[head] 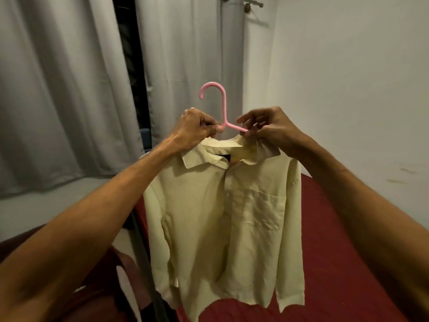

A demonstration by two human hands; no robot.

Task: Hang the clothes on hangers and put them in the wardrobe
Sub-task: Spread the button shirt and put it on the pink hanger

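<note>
A pale yellow long-sleeved shirt (222,219) with a chest pocket hangs in front of me on a pink plastic hanger (222,105), whose hook points up and left. My left hand (197,127) grips the hanger's left shoulder at the collar. My right hand (264,129) pinches the hanger's right arm together with the collar edge. The hanger's arms are mostly hidden inside the shirt. The shirt's hem hangs over the bed.
A bed with a dark red sheet (336,263) lies below and to the right. Grey curtains (58,89) cover the left and middle, with a dark gap between them. A white wall (348,77) stands on the right. A dark pole (144,263) runs down near the bed's left edge.
</note>
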